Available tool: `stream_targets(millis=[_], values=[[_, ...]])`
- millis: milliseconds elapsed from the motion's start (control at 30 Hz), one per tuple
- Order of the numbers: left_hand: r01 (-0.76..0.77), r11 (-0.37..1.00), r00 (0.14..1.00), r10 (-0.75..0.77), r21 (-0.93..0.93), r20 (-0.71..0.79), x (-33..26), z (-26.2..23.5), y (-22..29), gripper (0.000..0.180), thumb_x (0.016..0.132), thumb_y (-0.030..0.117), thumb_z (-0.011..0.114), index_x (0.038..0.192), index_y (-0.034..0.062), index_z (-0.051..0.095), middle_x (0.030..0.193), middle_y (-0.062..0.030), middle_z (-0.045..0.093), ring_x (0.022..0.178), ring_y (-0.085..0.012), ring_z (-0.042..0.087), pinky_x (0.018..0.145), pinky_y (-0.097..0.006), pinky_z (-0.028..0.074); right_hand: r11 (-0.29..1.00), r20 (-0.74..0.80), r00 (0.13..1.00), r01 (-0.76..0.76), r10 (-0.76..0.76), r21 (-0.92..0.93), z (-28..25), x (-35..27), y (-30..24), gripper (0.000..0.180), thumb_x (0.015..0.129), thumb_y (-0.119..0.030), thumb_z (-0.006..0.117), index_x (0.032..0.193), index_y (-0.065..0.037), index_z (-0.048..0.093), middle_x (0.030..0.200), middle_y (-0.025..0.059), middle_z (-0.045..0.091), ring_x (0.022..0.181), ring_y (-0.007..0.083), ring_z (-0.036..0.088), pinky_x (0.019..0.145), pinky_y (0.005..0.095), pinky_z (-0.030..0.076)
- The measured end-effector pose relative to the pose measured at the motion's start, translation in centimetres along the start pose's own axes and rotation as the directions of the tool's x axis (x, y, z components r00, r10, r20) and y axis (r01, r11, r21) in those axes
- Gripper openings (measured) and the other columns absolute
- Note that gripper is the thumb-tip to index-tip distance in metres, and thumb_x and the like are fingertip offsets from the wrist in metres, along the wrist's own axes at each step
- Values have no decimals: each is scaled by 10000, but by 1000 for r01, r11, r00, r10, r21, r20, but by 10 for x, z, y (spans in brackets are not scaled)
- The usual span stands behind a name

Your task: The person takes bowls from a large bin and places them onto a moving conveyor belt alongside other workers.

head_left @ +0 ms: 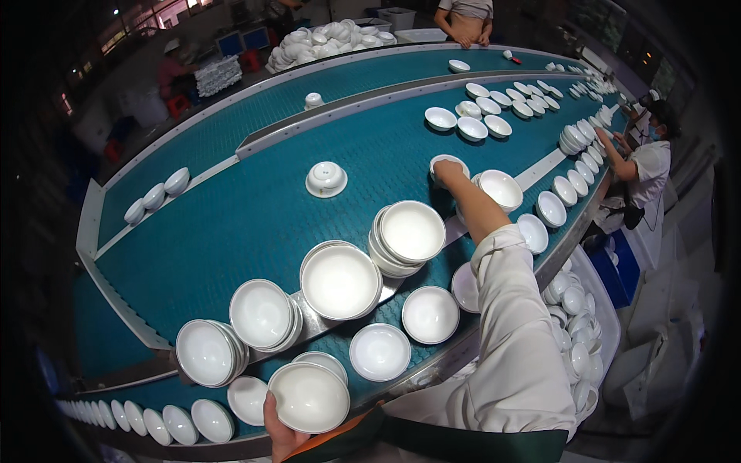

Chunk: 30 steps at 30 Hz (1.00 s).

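Note:
At the near edge my left hand [282, 429] grips a white bowl [309, 397] by its left side, thumb along the rim, with the inside of the bowl facing up. My right arm stretches out over the green conveyor belt [255, 204]. At its end my right hand [448, 170] grips another white bowl [459, 161], its fingertips partly hidden in the bowl. Close by that hand stands a stack of bowls [500, 190] on the metal divider. Nearer to me, stacked bowls [341, 281] line the same divider, and single bowls [380, 353] lie on the near lane.
An upturned bowl [326, 177] sits mid-belt; loose bowls [472, 128] spread farther off. A bin of bowls [610, 339] stands right of my arm. At the right a co-worker [648, 166] handles bowls; another person [466, 19] stands beyond the far belt. A bowl heap [328, 42] lies behind.

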<state>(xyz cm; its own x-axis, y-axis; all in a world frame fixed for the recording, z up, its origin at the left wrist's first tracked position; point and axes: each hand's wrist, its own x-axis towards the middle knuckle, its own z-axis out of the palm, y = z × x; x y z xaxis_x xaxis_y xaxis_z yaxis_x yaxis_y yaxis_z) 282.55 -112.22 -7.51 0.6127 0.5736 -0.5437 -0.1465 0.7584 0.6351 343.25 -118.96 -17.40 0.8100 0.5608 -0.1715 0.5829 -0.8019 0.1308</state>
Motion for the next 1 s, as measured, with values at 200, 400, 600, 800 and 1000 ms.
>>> stream_targets(millis=[200,400,600,800,1000], values=[[57,998,994,-60,42,88,7,1,2,663,881,528,405,1332,41,385,1273,-155,501,1144,-310,516,956,-445,432,848,-112,992,12,56,530,-61,-21,-4,416,715,-306,726,1021,-29,676,982,167,669,867,296,657,782,365,510],[156,982,952,-179,109,250,19,21,-5,650,937,525,323,1348,23,358,1301,-161,479,1193,-311,480,999,-440,391,487,-675,663,728,-323,483,-181,-194,-76,213,787,-184,687,940,-41,648,838,116,655,695,244,632,615,323,489],[96,995,951,-91,-1,295,24,51,-14,681,941,587,238,1349,58,369,1316,-98,469,1224,-237,442,1055,-348,321,-28,-683,-22,1000,-730,-1,-164,-328,-110,154,788,-73,602,925,-4,590,869,89,578,838,245,603,692,308,522],[242,945,959,-200,-220,199,27,1,-40,506,930,438,440,1263,59,471,1213,-134,538,1110,-272,523,949,-381,427,-48,-597,349,836,-722,547,-89,-392,-150,375,874,-285,582,1159,-43,551,1184,139,520,1150,303,469,995,421,366],[419,908,881,-405,-3,244,8,-15,-38,599,930,449,471,1364,54,351,1333,-131,445,1202,-285,444,1024,-407,372,-70,-15,867,-23,-499,997,-45,-435,-173,688,872,-390,588,1417,-89,295,1387,154,395,1290,260,370,1067,382,296]])
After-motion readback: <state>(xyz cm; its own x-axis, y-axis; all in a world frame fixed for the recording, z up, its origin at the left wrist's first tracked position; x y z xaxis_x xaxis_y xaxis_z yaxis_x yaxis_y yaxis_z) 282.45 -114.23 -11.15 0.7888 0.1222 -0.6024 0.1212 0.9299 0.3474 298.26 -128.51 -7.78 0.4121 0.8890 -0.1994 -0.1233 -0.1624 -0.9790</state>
